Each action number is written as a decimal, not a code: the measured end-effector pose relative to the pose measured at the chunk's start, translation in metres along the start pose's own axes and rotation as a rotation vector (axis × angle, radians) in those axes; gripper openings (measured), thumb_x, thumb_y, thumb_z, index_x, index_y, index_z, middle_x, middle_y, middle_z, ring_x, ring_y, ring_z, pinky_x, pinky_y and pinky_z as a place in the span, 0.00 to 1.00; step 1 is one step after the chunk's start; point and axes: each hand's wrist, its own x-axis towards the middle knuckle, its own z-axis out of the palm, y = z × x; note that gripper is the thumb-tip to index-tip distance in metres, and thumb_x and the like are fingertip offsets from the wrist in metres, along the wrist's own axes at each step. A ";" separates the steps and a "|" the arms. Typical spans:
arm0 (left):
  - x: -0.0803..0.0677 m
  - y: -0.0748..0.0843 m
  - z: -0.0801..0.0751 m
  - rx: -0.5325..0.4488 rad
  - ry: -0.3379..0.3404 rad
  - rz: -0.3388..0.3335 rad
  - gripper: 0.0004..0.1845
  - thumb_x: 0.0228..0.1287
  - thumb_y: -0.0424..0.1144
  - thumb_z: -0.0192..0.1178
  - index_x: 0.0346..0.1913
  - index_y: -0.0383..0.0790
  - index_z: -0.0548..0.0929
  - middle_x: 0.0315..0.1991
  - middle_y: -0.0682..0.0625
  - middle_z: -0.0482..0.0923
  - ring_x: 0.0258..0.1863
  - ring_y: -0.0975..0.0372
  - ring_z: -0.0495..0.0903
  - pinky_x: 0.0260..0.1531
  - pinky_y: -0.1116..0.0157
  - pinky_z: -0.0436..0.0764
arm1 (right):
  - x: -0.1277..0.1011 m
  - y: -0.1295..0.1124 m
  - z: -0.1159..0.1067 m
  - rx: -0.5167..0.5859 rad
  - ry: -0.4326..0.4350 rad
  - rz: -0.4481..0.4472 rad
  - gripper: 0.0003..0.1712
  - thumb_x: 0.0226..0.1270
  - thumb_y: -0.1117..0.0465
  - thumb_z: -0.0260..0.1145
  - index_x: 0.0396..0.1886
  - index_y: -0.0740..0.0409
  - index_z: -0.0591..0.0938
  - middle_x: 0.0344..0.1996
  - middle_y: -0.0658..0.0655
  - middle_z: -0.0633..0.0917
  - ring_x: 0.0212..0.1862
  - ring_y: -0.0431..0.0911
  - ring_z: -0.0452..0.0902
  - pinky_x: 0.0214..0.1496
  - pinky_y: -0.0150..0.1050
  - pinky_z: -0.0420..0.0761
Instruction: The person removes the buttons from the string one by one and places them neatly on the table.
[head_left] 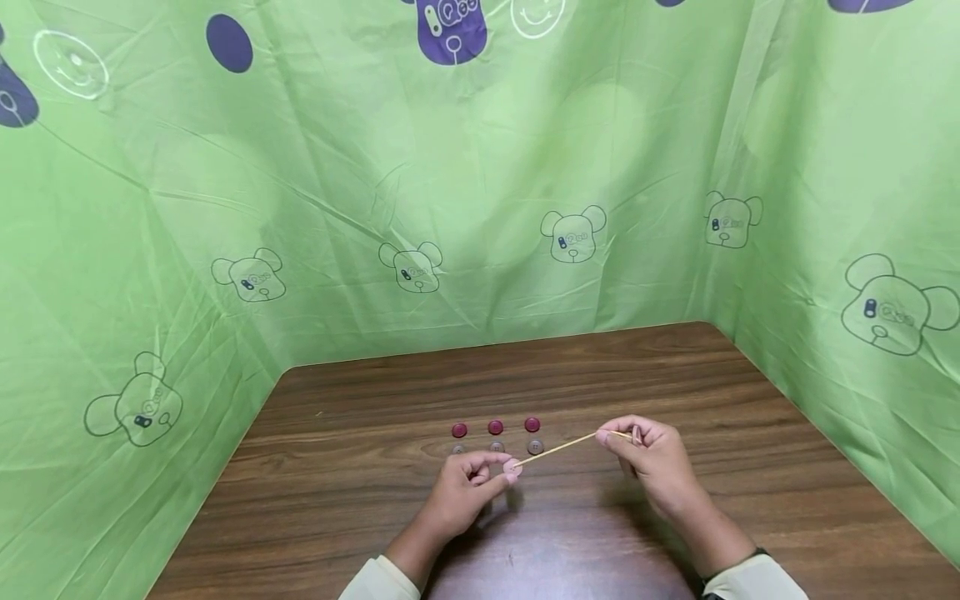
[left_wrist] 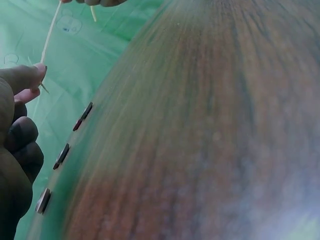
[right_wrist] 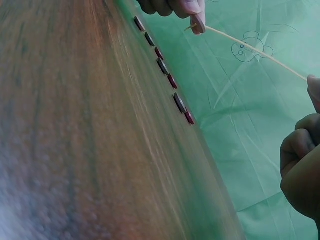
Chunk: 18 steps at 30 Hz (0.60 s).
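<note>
A thin wooden stick [head_left: 566, 448] spans between my two hands above the brown table [head_left: 345, 517]. My left hand [head_left: 468, 483] pinches a small pale button [head_left: 512, 467] at the stick's lower left end; the right wrist view shows that button [right_wrist: 198, 22] on the stick [right_wrist: 255, 50]. My right hand [head_left: 652, 458] pinches the other end between thumb and forefinger. Just beyond the hands lie two rows of buttons on the table: three dark red buttons [head_left: 495, 427] behind and three greyish buttons [head_left: 497, 447] in front.
A green cloth with bear prints [head_left: 480, 208] walls the table at the back and on both sides. In the left wrist view the buttons [left_wrist: 61, 156] show edge-on along the table. Bare wood lies left and right of the hands.
</note>
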 end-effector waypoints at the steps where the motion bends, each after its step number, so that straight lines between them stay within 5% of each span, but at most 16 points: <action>1: 0.000 0.000 -0.001 0.001 -0.004 -0.002 0.15 0.70 0.38 0.76 0.55 0.36 0.92 0.19 0.59 0.56 0.16 0.75 0.56 0.20 0.77 0.60 | 0.000 0.000 0.000 0.003 0.002 -0.001 0.08 0.70 0.75 0.71 0.36 0.59 0.90 0.14 0.42 0.71 0.16 0.32 0.63 0.18 0.45 0.56; 18: -0.004 -0.004 -0.009 0.040 0.036 -0.066 0.16 0.67 0.36 0.77 0.55 0.34 0.92 0.19 0.57 0.57 0.15 0.75 0.57 0.19 0.76 0.61 | 0.001 -0.002 0.001 0.051 0.043 0.006 0.06 0.71 0.73 0.72 0.35 0.59 0.90 0.14 0.41 0.70 0.15 0.33 0.62 0.20 0.48 0.51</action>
